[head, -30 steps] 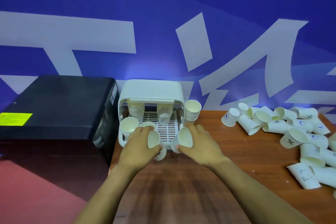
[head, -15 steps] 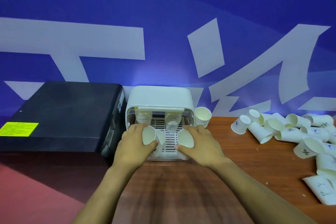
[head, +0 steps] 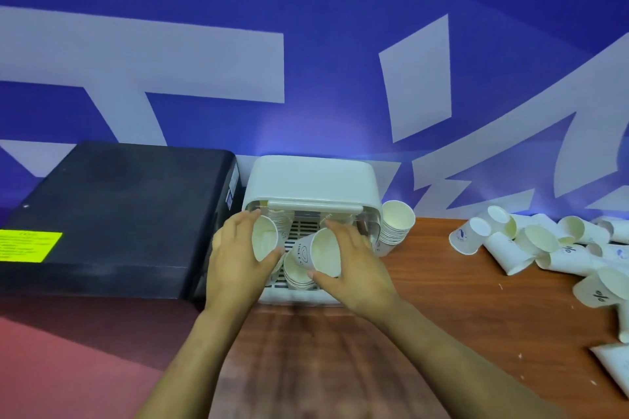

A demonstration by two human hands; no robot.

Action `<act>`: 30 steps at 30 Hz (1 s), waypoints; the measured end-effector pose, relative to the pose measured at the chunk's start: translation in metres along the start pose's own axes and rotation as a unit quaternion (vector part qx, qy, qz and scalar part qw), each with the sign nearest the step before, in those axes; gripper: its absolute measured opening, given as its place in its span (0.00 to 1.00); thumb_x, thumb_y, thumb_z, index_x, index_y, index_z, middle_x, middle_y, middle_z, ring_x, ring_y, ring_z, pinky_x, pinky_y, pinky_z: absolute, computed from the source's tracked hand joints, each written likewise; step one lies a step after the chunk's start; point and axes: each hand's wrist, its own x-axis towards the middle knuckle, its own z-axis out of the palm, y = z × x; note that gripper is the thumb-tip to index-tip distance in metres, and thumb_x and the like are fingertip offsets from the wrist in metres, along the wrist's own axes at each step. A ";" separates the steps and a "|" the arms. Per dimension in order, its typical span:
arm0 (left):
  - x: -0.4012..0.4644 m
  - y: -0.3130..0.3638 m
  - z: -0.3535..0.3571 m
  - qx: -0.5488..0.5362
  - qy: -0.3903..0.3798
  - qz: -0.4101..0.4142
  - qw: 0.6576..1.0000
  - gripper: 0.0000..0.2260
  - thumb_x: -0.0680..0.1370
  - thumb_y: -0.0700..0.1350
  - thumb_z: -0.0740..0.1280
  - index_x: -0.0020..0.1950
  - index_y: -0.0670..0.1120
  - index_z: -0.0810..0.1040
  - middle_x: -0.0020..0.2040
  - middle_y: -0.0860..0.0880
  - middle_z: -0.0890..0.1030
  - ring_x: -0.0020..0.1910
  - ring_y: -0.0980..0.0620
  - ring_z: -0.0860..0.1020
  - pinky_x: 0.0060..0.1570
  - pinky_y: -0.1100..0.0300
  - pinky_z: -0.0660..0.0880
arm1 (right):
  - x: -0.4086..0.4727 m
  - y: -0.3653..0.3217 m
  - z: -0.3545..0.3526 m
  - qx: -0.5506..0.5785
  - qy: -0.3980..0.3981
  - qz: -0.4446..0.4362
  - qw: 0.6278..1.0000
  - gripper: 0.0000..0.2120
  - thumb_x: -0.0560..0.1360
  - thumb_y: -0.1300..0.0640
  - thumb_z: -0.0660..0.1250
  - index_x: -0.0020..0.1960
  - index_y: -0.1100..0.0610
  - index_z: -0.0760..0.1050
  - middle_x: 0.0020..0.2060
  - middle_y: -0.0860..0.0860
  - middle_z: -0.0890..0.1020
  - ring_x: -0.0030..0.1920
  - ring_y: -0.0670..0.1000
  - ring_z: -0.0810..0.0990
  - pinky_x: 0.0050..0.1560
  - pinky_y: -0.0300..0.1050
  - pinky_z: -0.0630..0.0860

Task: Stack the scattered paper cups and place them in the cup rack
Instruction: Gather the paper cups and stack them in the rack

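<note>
Both hands grip cups at the rack [head: 311, 180] mouth, left hand [head: 235, 258] on a cup [head: 264, 238], right hand [head: 354, 269] on a tilted cup [head: 323, 255] whose base points to 11 o'clock, inward.

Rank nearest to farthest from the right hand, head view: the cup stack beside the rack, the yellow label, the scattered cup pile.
From the right hand:
1. Cup stack, just right of the rack, close to the fingers.
2. Scattered cup pile, farther right on the table.
3. Yellow label, far left on the black box.
</note>
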 end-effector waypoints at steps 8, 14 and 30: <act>0.011 -0.024 0.026 0.056 -0.070 -0.011 0.996 0.31 0.72 0.53 0.72 0.72 0.51 0.66 0.71 0.52 0.66 0.68 0.46 0.64 0.64 0.49 0.69 | 0.019 0.009 0.034 -0.026 -0.042 0.014 0.999 0.37 0.70 0.40 0.68 0.74 0.47 0.57 0.70 0.45 0.63 0.71 0.50 0.61 0.70 0.45 0.61; 0.014 -0.038 0.047 0.104 -0.136 -0.032 0.985 0.32 0.74 0.55 0.69 0.74 0.50 0.62 0.73 0.51 0.63 0.70 0.46 0.62 0.66 0.50 0.66 | 0.028 0.012 0.055 -0.026 -0.072 0.056 0.996 0.40 0.70 0.37 0.68 0.75 0.46 0.55 0.70 0.46 0.63 0.70 0.50 0.61 0.67 0.46 0.65; 0.003 -0.034 0.045 0.078 -0.152 -0.012 0.985 0.33 0.74 0.49 0.69 0.76 0.52 0.58 0.77 0.49 0.58 0.75 0.47 0.54 0.71 0.47 0.61 | 0.004 0.036 0.038 0.019 -0.107 0.067 0.992 0.38 0.72 0.42 0.68 0.76 0.47 0.54 0.73 0.46 0.62 0.72 0.49 0.62 0.71 0.45 0.61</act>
